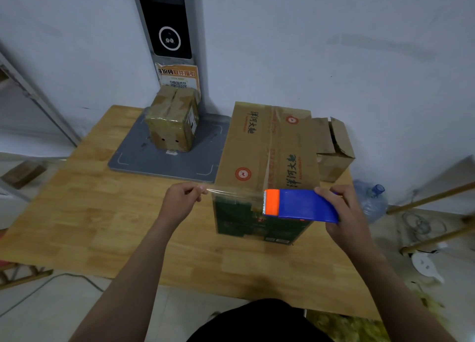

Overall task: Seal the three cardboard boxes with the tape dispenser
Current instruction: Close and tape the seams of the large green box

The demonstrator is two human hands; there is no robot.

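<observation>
Fingers [199, 191] of left hand [180, 202] pinched on end of clear tape [236, 193]; right hand [344, 213] clamped round tape dispenser [303, 205]; tape stretched level with near top edge of large cardboard box [257, 146] on surface [102, 213].

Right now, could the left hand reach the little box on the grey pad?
Probably yes. Only bare table and pad lie between the left hand and the little box. But it pinches the tape end, so it must let go first.
</observation>
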